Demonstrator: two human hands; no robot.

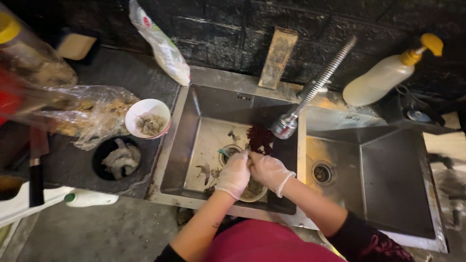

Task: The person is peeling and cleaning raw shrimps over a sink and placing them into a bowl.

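Both my white-gloved left hand (234,173) and right hand (268,171) pinched something small, unidentifiable, over the steel sink basin (194,126), so scraps fell inside.

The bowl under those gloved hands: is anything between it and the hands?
Nothing visible. The left hand and right hand meet directly above the bowl in the left sink; the faucet head hangs higher, off to the side.
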